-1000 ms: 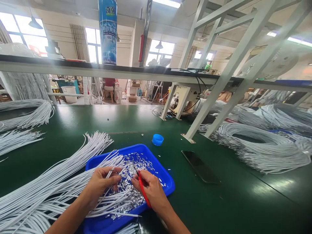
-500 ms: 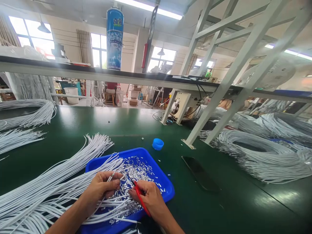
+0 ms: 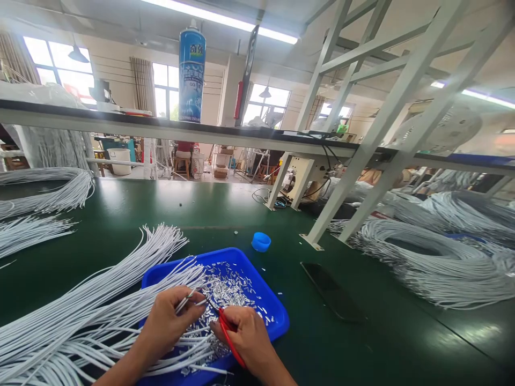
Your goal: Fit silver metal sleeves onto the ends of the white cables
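Note:
My left hand (image 3: 171,319) is closed on a white wire (image 3: 183,303), its end pinched between thumb and fingertips above a blue tray (image 3: 277,316). In my right hand (image 3: 251,332) are red-handled scissors (image 3: 230,338), their thin dark blades pointing at the left fingertips. Whether the blades touch the wire I cannot tell. Small shiny metal pieces (image 3: 229,289) lie scattered in the tray under both hands. A bundle of white wires (image 3: 173,276) reaches over the tray's left side, with more wire ends below my left hand.
A light-blue cap (image 3: 261,242) and a dark phone (image 3: 332,292) lie on the green table (image 3: 225,203). Coiled wires (image 3: 442,262) are at the right, beside metal posts (image 3: 362,161). Another wire bundle (image 3: 132,268) lies left. A blue spray can (image 3: 192,75) stands on the shelf.
My left hand has shifted slightly right, its fingertips closer to the scissors' blades. The scissors have moved a little left and down. The whole view has tilted slightly up.

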`<state>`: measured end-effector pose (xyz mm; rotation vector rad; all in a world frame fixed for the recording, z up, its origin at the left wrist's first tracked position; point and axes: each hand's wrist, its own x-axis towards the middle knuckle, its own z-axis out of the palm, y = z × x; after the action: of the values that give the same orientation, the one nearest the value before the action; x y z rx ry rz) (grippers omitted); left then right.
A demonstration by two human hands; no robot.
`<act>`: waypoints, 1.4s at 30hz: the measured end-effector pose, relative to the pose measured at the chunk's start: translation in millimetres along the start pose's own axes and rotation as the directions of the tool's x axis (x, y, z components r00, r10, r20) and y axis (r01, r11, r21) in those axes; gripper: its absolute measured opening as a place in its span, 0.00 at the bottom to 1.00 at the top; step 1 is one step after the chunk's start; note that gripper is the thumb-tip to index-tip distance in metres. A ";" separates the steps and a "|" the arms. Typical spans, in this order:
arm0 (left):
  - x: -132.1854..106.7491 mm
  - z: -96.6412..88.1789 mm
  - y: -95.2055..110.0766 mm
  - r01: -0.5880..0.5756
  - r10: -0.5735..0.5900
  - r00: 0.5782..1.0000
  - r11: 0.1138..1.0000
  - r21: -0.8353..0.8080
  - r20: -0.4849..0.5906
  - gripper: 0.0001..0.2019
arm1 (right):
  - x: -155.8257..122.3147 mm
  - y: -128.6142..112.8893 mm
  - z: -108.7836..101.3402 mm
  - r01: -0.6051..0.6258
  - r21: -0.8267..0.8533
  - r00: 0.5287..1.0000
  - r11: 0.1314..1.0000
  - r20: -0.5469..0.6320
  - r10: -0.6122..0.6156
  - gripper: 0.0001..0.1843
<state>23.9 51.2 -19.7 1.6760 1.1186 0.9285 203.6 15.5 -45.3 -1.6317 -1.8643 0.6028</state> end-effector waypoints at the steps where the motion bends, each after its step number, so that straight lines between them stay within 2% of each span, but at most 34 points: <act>1: -0.1 0.4 0.3 -0.038 0.040 0.998 0.997 0.060 -0.037 0.10 | 0.2 0.4 1.7 -0.002 -0.008 1.000 1.000 -0.006 0.002 0.24; 3: -0.7 0.6 0.7 -0.068 0.074 0.995 0.993 0.091 -0.067 0.10 | 0.4 0.5 5.6 -0.013 -0.009 1.000 1.000 -0.008 0.013 0.24; 4: -1.1 0.5 0.7 -0.051 0.054 0.997 0.997 0.052 -0.048 0.10 | 0.3 -0.1 7.6 -0.017 -0.004 1.000 1.000 -0.007 0.017 0.24; 6: -1.9 -0.1 0.5 0.044 -0.037 0.997 0.993 -0.112 0.061 0.13 | 0.0 -2.5 10.3 -0.019 0.014 1.000 1.000 -0.004 0.019 0.25; 8: -2.1 -1.5 0.2 0.193 -0.130 0.966 0.938 -0.289 0.223 0.16 | 0.1 -5.5 9.9 -0.003 0.042 1.000 0.999 0.004 0.002 0.25; 10: -1.1 -3.6 0.1 0.302 -0.179 0.931 0.868 -0.394 0.318 0.17 | 1.4 -7.4 5.5 0.036 0.074 0.999 0.997 0.016 -0.037 0.23; 12: 0.5 -5.9 0.6 0.352 -0.229 0.924 0.820 -0.451 0.306 0.16 | 3.8 -7.3 -1.2 0.064 0.117 0.998 0.991 0.001 -0.064 0.21; 14: 1.7 -7.4 1.5 0.353 -0.259 0.932 0.804 -0.479 0.254 0.15 | 6.5 -5.9 -6.4 0.017 0.240 0.999 0.971 -0.047 -0.006 0.16; 16: 1.9 -7.5 2.5 0.333 -0.237 0.938 0.820 -0.465 0.254 0.15 | 8.6 -6.0 -6.6 -0.070 0.503 0.995 0.862 -0.024 0.095 0.14; 18: 0.9 -6.4 3.1 0.309 -0.193 0.935 0.856 -0.414 0.298 0.15 | 9.7 -9.3 -1.5 -0.144 0.728 0.988 0.670 0.062 0.145 0.17; 20: -0.3 -4.5 2.2 0.286 -0.161 0.928 0.886 -0.365 0.336 0.16 | 9.6 -15.1 5.4 -0.184 0.829 0.982 0.529 0.130 0.138 0.18; 21: -0.8 -3.4 1.3 0.280 -0.155 0.926 0.895 -0.348 0.345 0.16 | 8.9 -18.3 8.3 -0.184 0.840 0.982 0.511 0.134 0.134 0.17; 22: -1.2 -2.4 0.1 0.276 -0.158 0.926 0.904 -0.328 0.344 0.16 | 7.8 -21.4 10.2 -0.161 0.827 0.986 0.539 0.106 0.131 0.16; 23: -1.4 -1.5 -1.1 0.272 -0.169 0.928 0.916 -0.296 0.331 0.17 | 6.2 -24.0 11.1 -0.111 0.789 0.991 0.604 0.043 0.125 0.14; 25: -1.6 -0.3 -2.4 0.267 -0.205 0.940 0.941 -0.210 0.274 0.17 | 2.7 -27.9 10.6 0.029 0.652 0.986 0.757 -0.141 0.084 0.12; 27: -2.0 -0.4 -1.2 0.259 -0.225 0.947 0.957 -0.129 0.230 0.18 | 0.4 -30.3 9.6 0.085 0.581 0.973 0.809 -0.223 0.058 0.11; 29: -2.6 -1.6 2.1 0.178 -0.158 0.963 0.982 -0.072 0.216 0.16 | 0.6 -31.6 9.7 0.016 0.657 0.985 0.754 -0.141 0.101 0.12; 31: -3.3 -3.0 5.0 0.044 -0.040 0.978 0.999 -0.015 0.205 0.14 | 3.0 -31.6 9.3 -0.106 0.767 0.989 0.632 0.017 0.146 0.13; 32: -3.6 -3.6 5.7 -0.002 0.001 0.982 1.000 0.007 0.191 0.12 | 4.3 -30.8 7.7 -0.132 0.800 0.985 0.586 0.041 0.165 0.14; 34: -4.2 -4.7 5.5 0.033 -0.037 0.985 0.999 0.028 0.169 0.12 | 5.6 -26.7 0.5 -0.070 0.804 0.969 0.591 -0.086 0.232 0.15; 35: -4.5 -5.4 5.2 0.085 -0.088 0.978 0.996 0.026 0.187 0.12 | 5.2 -23.4 -5.0 0.002 0.756 0.932 0.654 -0.238 0.272 0.14; 36: -4.9 -6.3 5.3 0.121 -0.123 0.964 0.992 0.027 0.236 0.13 | 4.1 -19.4 -11.0 0.078 0.660 0.870 0.747 -0.410 0.272 0.13; 37: -5.2 -7.4 5.9 0.121 -0.126 0.942 0.992 0.038 0.311 0.13 | 2.6 -14.9 -16.7 0.116 0.573 0.819 0.812 -0.517 0.248 0.13; 38: -5.3 -9.0 7.2 0.076 -0.092 0.912 0.996 0.056 0.400 0.13 | 1.1 -10.2 -21.5 0.122 0.545 0.795 0.829 -0.554 0.248 0.13; 40: -4.5 -13.4 11.1 -0.093 0.023 0.853 0.990 0.108 0.522 0.13 | -0.6 -1.2 -26.3 0.086 0.543 0.858 0.835 -0.466 0.215 0.17; 41: -3.2 -16.1 12.7 -0.169 0.065 0.855 0.973 0.157 0.515 0.14 | -0.6 2.4 -26.2 0.059 0.527 0.889 0.848 -0.414 0.195 0.18; 42: -1.3 -19.1 13.5 -0.222 0.096 0.879 0.949 0.222 0.468 0.14 | -0.1 5.1 -24.8 0.037 0.511 0.912 0.859 -0.368 0.179 0.19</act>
<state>9.9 52.4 -1.0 2.1009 0.8180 0.4491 224.3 15.2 -30.8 -1.3434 -1.2107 0.6618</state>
